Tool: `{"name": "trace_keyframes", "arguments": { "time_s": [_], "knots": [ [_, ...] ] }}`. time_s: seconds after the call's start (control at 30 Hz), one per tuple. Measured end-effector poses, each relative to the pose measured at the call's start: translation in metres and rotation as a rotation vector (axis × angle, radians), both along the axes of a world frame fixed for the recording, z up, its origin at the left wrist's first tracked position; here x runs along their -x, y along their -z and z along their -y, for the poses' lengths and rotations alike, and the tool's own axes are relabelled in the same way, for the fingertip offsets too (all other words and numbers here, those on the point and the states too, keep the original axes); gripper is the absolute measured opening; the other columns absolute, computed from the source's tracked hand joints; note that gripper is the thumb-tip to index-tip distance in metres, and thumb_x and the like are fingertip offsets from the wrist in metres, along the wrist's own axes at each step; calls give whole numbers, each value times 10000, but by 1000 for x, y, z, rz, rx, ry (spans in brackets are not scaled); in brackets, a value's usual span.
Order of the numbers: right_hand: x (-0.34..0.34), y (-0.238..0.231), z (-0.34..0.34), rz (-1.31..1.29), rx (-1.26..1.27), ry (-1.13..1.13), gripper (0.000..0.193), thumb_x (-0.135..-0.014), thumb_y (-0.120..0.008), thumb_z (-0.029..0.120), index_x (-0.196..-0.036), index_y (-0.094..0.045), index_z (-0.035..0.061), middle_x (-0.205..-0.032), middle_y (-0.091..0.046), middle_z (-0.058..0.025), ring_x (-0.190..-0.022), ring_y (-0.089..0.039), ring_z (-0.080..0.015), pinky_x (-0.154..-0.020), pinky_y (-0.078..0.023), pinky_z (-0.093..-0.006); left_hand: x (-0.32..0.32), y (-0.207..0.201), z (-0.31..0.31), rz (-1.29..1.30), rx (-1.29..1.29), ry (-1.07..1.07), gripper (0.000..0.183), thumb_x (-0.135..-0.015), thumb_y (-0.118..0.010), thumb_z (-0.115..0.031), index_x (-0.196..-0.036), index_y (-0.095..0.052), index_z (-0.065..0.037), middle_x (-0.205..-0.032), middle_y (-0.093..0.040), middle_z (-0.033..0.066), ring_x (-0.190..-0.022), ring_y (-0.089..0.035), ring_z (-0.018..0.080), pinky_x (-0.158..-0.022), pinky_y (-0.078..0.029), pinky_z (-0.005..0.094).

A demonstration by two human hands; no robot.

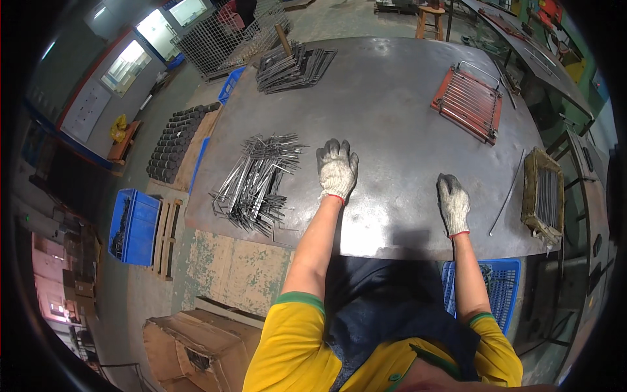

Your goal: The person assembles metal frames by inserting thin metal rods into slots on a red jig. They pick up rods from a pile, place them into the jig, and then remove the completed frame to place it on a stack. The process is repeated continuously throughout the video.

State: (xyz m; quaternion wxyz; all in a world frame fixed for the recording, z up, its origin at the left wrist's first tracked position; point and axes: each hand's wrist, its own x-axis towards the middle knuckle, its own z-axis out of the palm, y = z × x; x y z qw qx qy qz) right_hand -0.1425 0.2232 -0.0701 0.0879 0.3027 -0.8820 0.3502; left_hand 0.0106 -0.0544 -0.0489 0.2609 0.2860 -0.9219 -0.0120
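My left hand (pixel 337 171), in a white knit glove with dark grey fingertips, rests on the grey metal tabletop (pixel 392 150) with its fingers apart and nothing in it. To its left lies a tangled heap of bent metal rods (pixel 258 186), apart from the hand. My right hand (pixel 454 206), gloved the same way, lies on the table further right, fingers stretched forward; I see nothing in it. Beyond it sits a red fixture (pixel 467 104) with parallel metal bars across it. A single long thin rod (pixel 507 194) lies to the right of this hand.
A stack of wire frames (pixel 294 68) lies at the table's far left. On the right edge stands a worn box of rods (pixel 543 196). A blue basket (pixel 513 281) is below the near edge. A blue bin (pixel 145 228) and a cardboard box (pixel 196 340) stand on the left.
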Motion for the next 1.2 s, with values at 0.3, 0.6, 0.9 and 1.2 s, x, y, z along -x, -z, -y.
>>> {"name": "trace_keyframes", "arguments": {
  "time_s": [0.3, 0.6, 0.9, 1.2],
  "knots": [
    [8, 13, 0, -199, 72, -29, 340, -948, -536, 359, -1060, -651, 60, -834, -676, -165, -689, -651, -343, -648, -503, -430, 2, 1, 1, -85, 84, 20, 325, -873, -539, -269, -1099, -597, -42, -1055, -557, 165, -1064, -509, 316, -902, -381, 440],
    [2, 0, 0, -64, -32, -6, 329, -951, -528, 335, -1073, -657, 58, -997, -680, -167, -874, -648, -372, -765, -512, -435, 0, -2, 0, -103, 56, 25, 333, -866, -559, -264, -1114, -599, -44, -1061, -558, 162, -1084, -508, 312, -921, -377, 449],
    [5, 1, -6, -121, -199, -90, 264, -939, -519, 151, -1178, -614, 95, -1192, -621, -103, -952, -656, -296, -782, -547, -386, 0, 5, 1, -126, 58, 3, 337, -863, -575, -281, -1107, -614, -52, -1090, -555, 154, -1083, -514, 300, -933, -378, 442],
    [6, 3, -5, -60, -181, -90, 265, -940, -530, 154, -1184, -613, 93, -1192, -629, -108, -958, -654, -304, -797, -546, -385, -1, 6, 2, -114, 93, -6, 343, -861, -581, -290, -1112, -606, -57, -1101, -556, 148, -1081, -514, 294, -931, -379, 440]
  ]
}}
